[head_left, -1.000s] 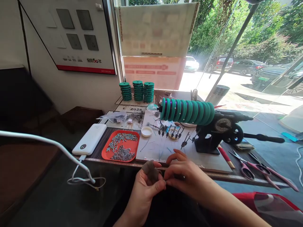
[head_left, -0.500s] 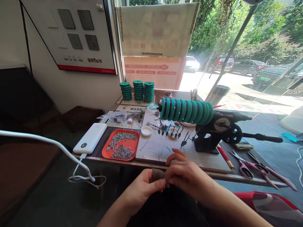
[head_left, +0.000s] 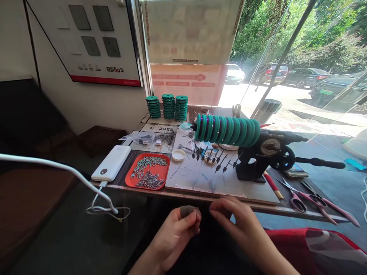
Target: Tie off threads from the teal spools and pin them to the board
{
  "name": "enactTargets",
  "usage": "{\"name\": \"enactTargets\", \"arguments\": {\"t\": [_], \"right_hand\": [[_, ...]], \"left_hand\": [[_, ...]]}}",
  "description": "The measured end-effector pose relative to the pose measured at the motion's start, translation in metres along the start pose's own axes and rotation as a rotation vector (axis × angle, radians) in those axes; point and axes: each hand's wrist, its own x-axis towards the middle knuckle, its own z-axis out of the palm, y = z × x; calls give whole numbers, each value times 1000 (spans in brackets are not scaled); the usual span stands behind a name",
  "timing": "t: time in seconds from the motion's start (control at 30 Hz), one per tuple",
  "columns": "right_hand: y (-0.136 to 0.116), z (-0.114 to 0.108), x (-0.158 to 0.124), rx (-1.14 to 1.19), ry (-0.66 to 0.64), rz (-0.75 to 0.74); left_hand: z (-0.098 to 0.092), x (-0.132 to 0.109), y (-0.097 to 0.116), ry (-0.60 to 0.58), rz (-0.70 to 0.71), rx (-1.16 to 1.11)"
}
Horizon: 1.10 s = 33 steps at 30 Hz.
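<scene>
My left hand (head_left: 183, 225) is closed in a pinch below the table's front edge, with a grey cover on its index finger; what it pinches is too small to make out. To its right, my right hand (head_left: 236, 217) is apart from it, its thumb and fingertips close together, and anything between them is too small to see. Beyond the hands lies a pale board (head_left: 200, 183) with thin wires and dark small parts. A red tray (head_left: 147, 172) holds small metal pieces. Green spools (head_left: 226, 130) sit in a row on a black hand-cranked winder (head_left: 249, 168).
A white power bank (head_left: 111, 164) with a cable lies left of the tray. Pink-handled scissors (head_left: 299, 202) and pliers (head_left: 338, 208) lie at the right. Stacked green spools (head_left: 168, 107) stand at the back, near the window. A white lid (head_left: 178, 154) rests on the board.
My hands have come apart: the right one has moved away to the right, while the left one stays pinched. The view has shifted slightly.
</scene>
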Motion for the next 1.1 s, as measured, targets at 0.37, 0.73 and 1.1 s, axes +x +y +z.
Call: {"name": "enactTargets", "arguments": {"t": [0.37, 0.73, 1.1], "right_hand": [[-6, 39, -2, 878, -140, 422], [-6, 54, -9, 868, -188, 372], [-1, 61, -14, 892, -204, 356]], "left_hand": [[2, -10, -5, 84, 65, 31], [1, -19, -12, 155, 80, 100], [1, -21, -11, 150, 54, 96]]}}
